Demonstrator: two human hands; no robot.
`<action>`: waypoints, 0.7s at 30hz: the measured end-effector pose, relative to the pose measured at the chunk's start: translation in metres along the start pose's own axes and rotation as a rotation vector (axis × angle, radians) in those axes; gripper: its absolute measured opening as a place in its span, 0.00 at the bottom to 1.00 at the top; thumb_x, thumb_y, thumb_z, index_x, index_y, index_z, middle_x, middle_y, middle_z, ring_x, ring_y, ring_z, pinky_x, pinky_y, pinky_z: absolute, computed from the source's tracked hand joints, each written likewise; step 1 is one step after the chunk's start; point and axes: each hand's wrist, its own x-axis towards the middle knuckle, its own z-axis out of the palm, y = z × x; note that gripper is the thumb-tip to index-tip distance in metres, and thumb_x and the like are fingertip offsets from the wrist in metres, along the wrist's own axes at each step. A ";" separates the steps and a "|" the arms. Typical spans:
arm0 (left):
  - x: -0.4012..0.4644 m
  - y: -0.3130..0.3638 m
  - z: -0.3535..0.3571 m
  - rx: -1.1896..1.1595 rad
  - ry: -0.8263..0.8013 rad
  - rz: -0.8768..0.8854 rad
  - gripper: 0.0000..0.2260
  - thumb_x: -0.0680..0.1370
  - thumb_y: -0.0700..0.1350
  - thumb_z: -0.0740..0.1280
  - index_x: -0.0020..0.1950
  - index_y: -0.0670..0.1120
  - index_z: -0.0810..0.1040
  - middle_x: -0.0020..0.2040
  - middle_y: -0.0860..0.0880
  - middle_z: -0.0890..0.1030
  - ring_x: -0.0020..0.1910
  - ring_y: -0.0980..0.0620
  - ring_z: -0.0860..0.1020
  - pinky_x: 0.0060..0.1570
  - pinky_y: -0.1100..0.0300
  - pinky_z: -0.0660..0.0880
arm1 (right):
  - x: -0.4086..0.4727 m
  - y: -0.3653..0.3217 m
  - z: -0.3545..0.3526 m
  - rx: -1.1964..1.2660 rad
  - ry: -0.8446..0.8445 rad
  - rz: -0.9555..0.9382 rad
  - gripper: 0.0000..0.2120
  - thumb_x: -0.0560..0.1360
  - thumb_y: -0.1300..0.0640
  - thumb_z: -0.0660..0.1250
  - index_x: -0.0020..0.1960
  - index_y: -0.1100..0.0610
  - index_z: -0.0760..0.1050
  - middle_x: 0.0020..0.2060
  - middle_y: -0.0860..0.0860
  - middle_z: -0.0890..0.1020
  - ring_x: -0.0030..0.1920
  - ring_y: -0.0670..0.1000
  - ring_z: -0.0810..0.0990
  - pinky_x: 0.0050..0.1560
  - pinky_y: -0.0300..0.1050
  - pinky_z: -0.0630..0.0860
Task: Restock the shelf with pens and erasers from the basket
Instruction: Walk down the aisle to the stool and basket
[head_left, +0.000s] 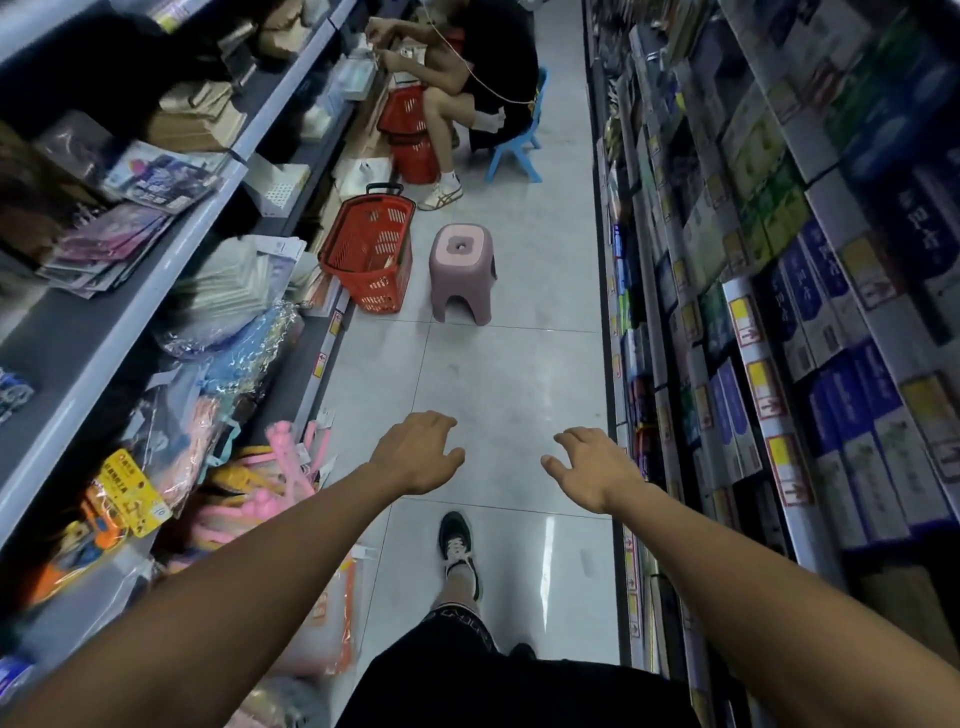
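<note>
A red plastic basket (370, 253) with a black handle stands tilted on the aisle floor against the foot of the left shelf (156, 270). I cannot make out what lies inside it. Both my arms stretch forward over the floor, well short of the basket. My left hand (418, 451) hangs with loosely bent fingers and holds nothing. My right hand (592, 464) is spread with relaxed fingers, also empty. No pens or erasers can be told apart in this view.
A pink stool (462, 270) stands beside the basket. Farther down, a person sits on a blue chair (514, 150) with two more red baskets (410, 135). The right shelf (779, 312) holds boxed goods. My foot (457, 545) is on the tiled floor.
</note>
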 end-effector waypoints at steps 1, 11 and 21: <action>0.011 -0.003 -0.004 -0.002 -0.005 0.001 0.29 0.83 0.59 0.60 0.81 0.48 0.65 0.81 0.47 0.67 0.78 0.45 0.65 0.73 0.47 0.68 | 0.010 0.000 -0.006 -0.004 -0.003 0.001 0.31 0.85 0.38 0.53 0.81 0.55 0.64 0.79 0.52 0.66 0.79 0.55 0.61 0.78 0.50 0.58; 0.133 -0.045 -0.069 -0.023 -0.002 0.031 0.28 0.83 0.58 0.60 0.81 0.48 0.66 0.80 0.48 0.68 0.78 0.45 0.65 0.73 0.47 0.68 | 0.144 -0.009 -0.066 -0.048 -0.036 0.050 0.34 0.84 0.35 0.51 0.82 0.55 0.60 0.81 0.53 0.63 0.81 0.56 0.59 0.80 0.53 0.58; 0.251 -0.088 -0.137 -0.048 -0.010 0.067 0.28 0.81 0.59 0.61 0.80 0.48 0.68 0.79 0.49 0.69 0.77 0.44 0.67 0.72 0.45 0.71 | 0.263 -0.045 -0.129 -0.016 -0.074 0.135 0.37 0.82 0.34 0.53 0.83 0.55 0.57 0.82 0.57 0.58 0.81 0.59 0.57 0.79 0.56 0.59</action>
